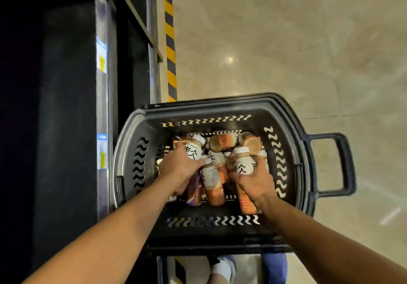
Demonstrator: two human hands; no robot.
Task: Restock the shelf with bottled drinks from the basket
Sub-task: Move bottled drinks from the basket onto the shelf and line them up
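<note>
A black plastic basket (141,127) stands below me, holding several brown drink bottles with white caps and white labels. My left hand (176,168) is inside it, closed around one white-labelled bottle (195,149) with its cap pointing away from me. My right hand (255,181) grips a second bottle (243,162) of the same kind, held upright above the pile. More bottles (214,182) lie on their sides between and under my hands. The dark shelf unit (66,85) rises on the left, its inside too dark to see.
The basket's handle (330,164) sticks out to the right. A yellow-and-black striped post (170,41) stands beyond the basket beside the shelf. Pale polished floor (286,41) spreads to the right. White price tags (101,56) hang on the shelf edge. A shoe (222,268) shows beneath the basket.
</note>
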